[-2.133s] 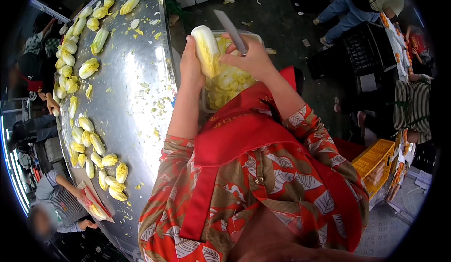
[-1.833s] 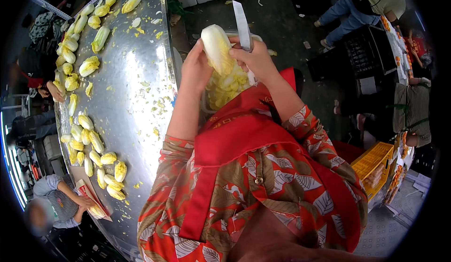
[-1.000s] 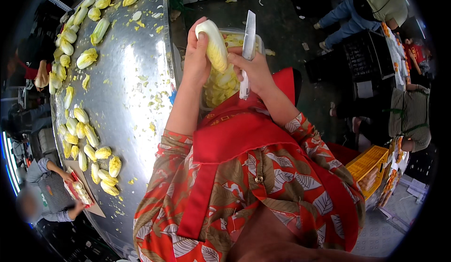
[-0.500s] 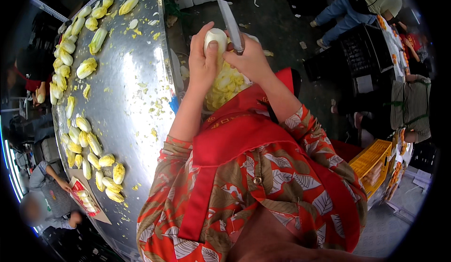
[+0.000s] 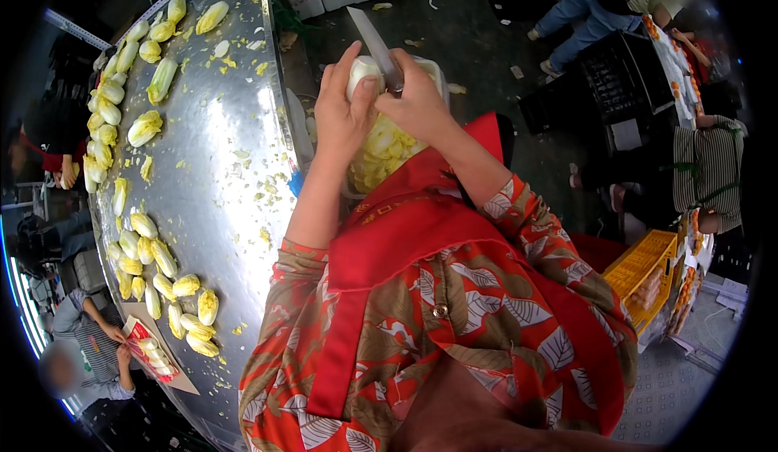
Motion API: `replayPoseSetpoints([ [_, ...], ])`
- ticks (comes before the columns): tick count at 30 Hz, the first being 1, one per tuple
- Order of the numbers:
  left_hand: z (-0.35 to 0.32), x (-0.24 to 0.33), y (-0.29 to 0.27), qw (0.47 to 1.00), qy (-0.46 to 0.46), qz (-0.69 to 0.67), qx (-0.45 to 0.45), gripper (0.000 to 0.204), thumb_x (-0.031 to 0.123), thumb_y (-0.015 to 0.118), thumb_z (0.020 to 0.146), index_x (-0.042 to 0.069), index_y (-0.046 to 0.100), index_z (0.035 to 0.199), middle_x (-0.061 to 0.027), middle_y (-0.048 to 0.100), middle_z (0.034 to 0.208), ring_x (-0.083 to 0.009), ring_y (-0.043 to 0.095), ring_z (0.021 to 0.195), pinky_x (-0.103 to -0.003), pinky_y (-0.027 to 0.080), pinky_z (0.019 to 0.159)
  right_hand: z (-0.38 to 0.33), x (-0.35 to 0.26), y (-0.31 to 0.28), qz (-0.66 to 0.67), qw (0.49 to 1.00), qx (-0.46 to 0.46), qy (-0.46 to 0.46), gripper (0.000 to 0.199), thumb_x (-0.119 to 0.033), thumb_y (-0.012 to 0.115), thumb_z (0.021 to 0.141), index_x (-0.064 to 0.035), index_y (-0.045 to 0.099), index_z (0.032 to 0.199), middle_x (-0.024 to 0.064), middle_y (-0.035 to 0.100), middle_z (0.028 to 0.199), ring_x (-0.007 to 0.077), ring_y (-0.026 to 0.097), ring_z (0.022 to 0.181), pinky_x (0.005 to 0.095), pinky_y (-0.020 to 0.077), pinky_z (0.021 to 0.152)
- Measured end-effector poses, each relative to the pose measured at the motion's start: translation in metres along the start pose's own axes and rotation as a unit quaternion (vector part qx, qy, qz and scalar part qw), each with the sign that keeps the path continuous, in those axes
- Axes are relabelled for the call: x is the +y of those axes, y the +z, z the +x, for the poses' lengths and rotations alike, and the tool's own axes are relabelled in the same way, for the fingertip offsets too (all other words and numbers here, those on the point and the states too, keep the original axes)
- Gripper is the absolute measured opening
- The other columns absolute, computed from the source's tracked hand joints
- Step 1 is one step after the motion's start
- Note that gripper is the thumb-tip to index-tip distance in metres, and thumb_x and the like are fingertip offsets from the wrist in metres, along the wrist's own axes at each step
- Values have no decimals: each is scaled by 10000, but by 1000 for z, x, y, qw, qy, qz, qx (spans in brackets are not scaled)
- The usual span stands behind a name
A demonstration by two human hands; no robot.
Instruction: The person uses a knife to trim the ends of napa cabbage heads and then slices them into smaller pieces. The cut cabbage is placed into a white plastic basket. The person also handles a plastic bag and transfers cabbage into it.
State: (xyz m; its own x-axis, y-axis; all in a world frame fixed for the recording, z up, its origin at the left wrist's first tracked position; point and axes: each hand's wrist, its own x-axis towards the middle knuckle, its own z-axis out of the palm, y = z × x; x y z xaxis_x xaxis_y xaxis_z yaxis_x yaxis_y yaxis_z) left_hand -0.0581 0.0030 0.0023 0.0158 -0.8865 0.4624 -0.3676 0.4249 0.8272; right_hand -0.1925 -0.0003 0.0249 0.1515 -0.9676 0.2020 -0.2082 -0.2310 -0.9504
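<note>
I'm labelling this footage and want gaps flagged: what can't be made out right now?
All in the head view:
Held napa cabbage: most of it, behind the left hand.
Knife: most of the handle, inside the right hand.
Plastic tub: near right corner, behind the red apron.

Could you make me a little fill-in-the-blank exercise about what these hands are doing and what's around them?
1. The left hand holds a pale ____.
2. The right hand grips a ____ with its blade pointing upward in the picture.
3. The tub contains loose yellow ____.
4. The metal table is on the picture's ____ side.

Missing words: cabbage; knife; leaves; left.
</note>
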Motion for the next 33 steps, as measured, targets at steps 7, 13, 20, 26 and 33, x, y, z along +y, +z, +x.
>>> replayPoseSetpoints([
  [7, 3, -3, -3, 989, -55, -136, -1, 404, 238, 484, 942, 53, 475, 1302, -90, 580, 1086, -171, 558, 953, -286, 439, 844, 5, 11, -7, 45, 999, -2, 5, 378, -89, 570, 713, -22, 538, 1084, 131, 636, 897, 227, 624, 821, 318, 474, 731],
  [13, 3, -6, -9, 908, -221, -356, 3, 487, 397, 452, 950, 73, 457, 1313, -83, 576, 1043, -171, 569, 894, -305, 481, 793, 8, 9, -23, -23, 1000, -16, 12, 317, -86, 574, 710, -40, 621, 1020, 80, 633, 815, 142, 584, 701, 284, 465, 657],
  [20, 11, -27, -5, 875, -217, -426, 78, 502, 398, 479, 938, 87, 399, 1324, -99, 554, 975, -204, 567, 873, -355, 491, 770, 6, 43, -32, -84, 993, 71, 40, 320, -54, 569, 698, -44, 634, 1011, 58, 616, 752, 101, 553, 652, 255, 451, 621],
  [26, 20, -31, -5, 870, -208, -435, 99, 449, 324, 497, 943, 85, 405, 1311, -91, 553, 1032, -203, 558, 911, -360, 487, 792, 8, 51, -41, -30, 996, 56, 55, 347, -132, 672, 704, -41, 625, 1036, 71, 630, 786, 135, 583, 661, 263, 461, 628],
  [33, 23, -23, 14, 870, -199, -444, 81, 494, 191, 657, 853, 72, 409, 1264, -58, 545, 1075, -142, 533, 968, -292, 459, 841, -3, 16, -9, -88, 994, -5, 64, 451, -233, 773, 656, -18, 599, 1012, 105, 624, 858, 206, 613, 749, 309, 482, 680],
])
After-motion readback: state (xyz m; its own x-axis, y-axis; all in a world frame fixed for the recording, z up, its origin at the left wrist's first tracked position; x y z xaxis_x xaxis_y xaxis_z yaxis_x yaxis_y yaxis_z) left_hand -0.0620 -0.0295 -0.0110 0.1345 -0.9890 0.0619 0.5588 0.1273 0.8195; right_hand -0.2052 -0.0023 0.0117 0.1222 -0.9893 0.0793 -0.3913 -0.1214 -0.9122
